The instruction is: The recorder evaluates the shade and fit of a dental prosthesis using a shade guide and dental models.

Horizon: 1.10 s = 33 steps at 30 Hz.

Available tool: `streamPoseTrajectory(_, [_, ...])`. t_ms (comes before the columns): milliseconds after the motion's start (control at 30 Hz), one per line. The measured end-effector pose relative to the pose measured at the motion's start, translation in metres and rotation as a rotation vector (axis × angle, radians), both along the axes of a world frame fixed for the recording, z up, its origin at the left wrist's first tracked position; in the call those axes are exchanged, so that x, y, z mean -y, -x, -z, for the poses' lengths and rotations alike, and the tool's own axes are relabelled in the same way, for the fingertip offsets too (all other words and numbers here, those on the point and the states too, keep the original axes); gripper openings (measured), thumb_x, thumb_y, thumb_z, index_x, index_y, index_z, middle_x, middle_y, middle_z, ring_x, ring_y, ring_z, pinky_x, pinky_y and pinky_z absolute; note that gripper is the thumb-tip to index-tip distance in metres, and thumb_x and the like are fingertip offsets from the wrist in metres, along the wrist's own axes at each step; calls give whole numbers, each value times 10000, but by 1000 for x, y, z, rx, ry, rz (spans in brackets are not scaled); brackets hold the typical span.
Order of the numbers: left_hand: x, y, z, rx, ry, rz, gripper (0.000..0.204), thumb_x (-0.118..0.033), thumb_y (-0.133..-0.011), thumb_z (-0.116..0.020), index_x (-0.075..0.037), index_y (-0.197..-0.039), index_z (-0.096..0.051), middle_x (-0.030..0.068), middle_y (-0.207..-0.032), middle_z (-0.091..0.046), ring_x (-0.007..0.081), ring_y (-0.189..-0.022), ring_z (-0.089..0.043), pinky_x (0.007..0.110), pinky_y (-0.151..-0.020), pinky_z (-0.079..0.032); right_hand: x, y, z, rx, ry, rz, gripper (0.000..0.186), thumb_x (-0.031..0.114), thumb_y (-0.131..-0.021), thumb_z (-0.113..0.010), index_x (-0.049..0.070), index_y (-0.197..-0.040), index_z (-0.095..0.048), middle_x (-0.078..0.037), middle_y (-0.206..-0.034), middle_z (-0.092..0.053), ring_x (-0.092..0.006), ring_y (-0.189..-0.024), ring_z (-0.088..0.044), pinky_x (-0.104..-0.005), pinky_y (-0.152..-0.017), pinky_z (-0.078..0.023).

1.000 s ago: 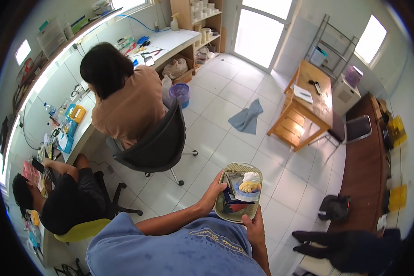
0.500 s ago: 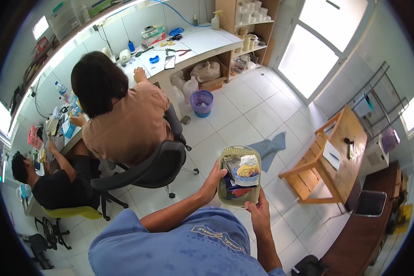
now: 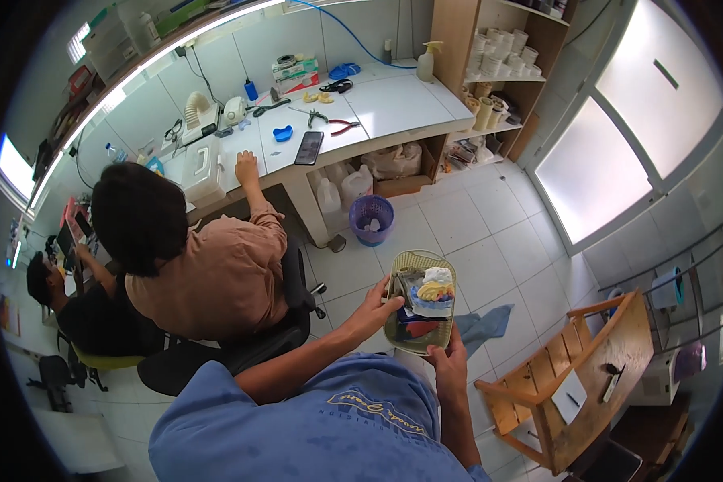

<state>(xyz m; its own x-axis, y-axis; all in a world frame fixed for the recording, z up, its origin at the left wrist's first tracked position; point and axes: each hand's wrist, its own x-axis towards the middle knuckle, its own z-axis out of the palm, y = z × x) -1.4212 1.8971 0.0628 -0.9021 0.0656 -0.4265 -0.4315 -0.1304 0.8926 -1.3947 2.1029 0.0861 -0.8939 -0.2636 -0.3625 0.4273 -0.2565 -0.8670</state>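
Note:
I carry a small pale green plastic basket (image 3: 414, 258) in front of me at waist height. My left hand (image 3: 374, 310) is closed on its left side, thumb over the rim. My right hand (image 3: 448, 361) grips the near right corner, with the thumb on the rim. Inside lie a white lump (image 3: 436, 275), a yellow moulded piece (image 3: 436, 292) that looks like a dental cast, and a light blue piece (image 3: 430, 307) under it. Nearer to me in the basket is a dark blue and red flat item (image 3: 416, 328), whose kind I cannot make out.
A person in a brown shirt (image 3: 209, 281) sits at the white workbench (image 3: 394, 104); another in black (image 3: 96, 309) is beyond. A purple bin (image 3: 371, 221) stands on the floor. A blue cloth (image 3: 486, 325) lies near the wooden table (image 3: 598, 402). Shelves (image 3: 506, 76) hold white casts.
My view has shifted closer to the workbench, its right end and the shelves now larger. The seated person's head has turned or leaned left. The basket stays held in both hands.

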Motion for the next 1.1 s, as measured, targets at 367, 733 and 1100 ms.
streamPoseTrajectory(367, [15,161,39,48,49,-541,471,-246,-1044,-407,-27,-1455,-338,147,-1346,-511,214,-1235,-481,346,-1056,-365,41,245,41,-62,-72,-417,836,-85,-766,-545,-16,-1537,-231,-165,-1475,-424,-191,-1262,-504,-293,-977,-473])
streamPoseTrajectory(733, [134,282,47,29,-4,-1006,438,-261,-1057,-362,30,-1361,-482,130,-1277,-591,198,-1170,-549,339,-1018,-400,168,428,54,-232,-101,-843,827,364,-943,-664,71,-1561,-199,-195,-1541,-332,-204,-1193,-554,-318,-951,-497])
streamPoseTrajectory(1100, [383,324,35,127,988,-768,415,-281,-1012,-420,36,-1224,-582,151,-1053,-670,261,-890,-633,397,-818,-490,162,490,115,-112,-313,-662,501,275,-961,-627,11,-1369,-506,-144,-1320,-587,-218,-1156,-600,-332,-950,-489])
